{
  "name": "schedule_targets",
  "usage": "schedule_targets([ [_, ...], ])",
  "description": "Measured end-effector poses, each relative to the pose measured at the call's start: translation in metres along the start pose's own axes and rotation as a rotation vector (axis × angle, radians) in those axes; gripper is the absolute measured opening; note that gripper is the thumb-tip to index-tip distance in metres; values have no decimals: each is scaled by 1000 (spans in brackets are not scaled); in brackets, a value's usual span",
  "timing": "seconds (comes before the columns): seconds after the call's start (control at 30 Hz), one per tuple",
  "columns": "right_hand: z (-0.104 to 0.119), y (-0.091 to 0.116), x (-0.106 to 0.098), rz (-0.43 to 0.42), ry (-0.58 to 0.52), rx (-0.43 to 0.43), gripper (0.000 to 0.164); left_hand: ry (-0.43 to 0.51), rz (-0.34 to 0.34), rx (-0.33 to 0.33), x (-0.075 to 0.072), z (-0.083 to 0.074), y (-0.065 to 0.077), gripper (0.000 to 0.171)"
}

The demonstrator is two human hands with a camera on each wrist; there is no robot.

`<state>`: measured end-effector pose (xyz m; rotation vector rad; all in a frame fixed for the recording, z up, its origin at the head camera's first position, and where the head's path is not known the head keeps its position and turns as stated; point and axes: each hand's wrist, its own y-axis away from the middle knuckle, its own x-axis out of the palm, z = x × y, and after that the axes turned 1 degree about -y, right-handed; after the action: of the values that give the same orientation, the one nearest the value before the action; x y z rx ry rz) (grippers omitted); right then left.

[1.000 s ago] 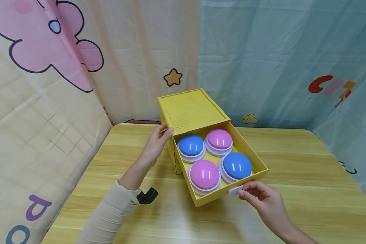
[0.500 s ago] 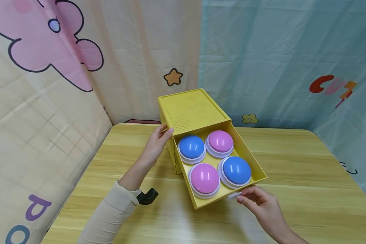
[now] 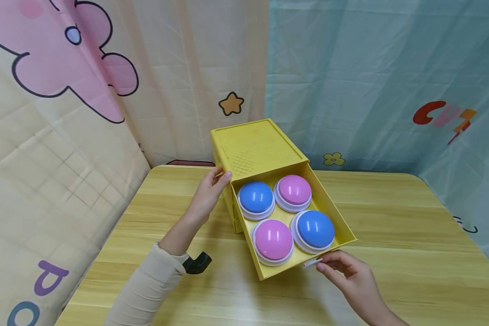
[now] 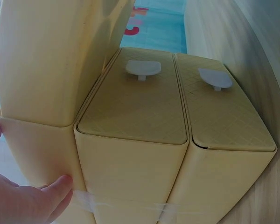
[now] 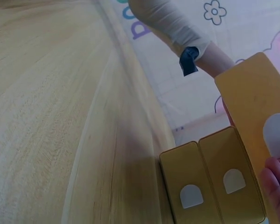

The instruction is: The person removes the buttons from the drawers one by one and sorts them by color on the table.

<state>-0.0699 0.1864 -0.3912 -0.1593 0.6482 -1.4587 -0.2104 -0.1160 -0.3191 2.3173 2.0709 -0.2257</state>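
A yellow drawer cabinet [image 3: 261,147] stands on the wooden table, with its top drawer [image 3: 329,204] pulled out and its front sloping slightly down. Inside it lie domed push buttons on white bases: blue [image 3: 256,197] and pink [image 3: 294,189] at the back, pink [image 3: 274,240] and blue [image 3: 315,228] in front. My right hand [image 3: 352,283] pinches the drawer's white handle [image 3: 312,262] between thumb and fingers. My left hand [image 3: 205,194] rests against the cabinet's upper left side near the front edge, thumb at the corner; in the left wrist view its fingers [image 4: 56,191] touch the side wall.
Two lower drawers [image 5: 182,170] with white handles [image 5: 191,196] are closed. Printed curtains [image 3: 179,90] hang behind and beside the table [image 3: 411,217]. A black device [image 3: 197,262] is strapped at the left cuff.
The drawer's front end has dipped and come slightly nearer, and its buttons shifted a little with it. My right hand moved down and slightly left with the handle; my left hand stayed put.
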Motion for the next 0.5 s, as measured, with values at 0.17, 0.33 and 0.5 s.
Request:
schedule_targets([
  [0.17,4,-2,-5,11,55,-50,25,6,-4,3,0,0,0,64],
  [0.33,13,-6,-14,-6,105,-91,29,14,-4,4,0,1,0,64],
  [0.5,29,-15,-29,-36,173,-156,36,17,1,6,0,1,-1,65],
])
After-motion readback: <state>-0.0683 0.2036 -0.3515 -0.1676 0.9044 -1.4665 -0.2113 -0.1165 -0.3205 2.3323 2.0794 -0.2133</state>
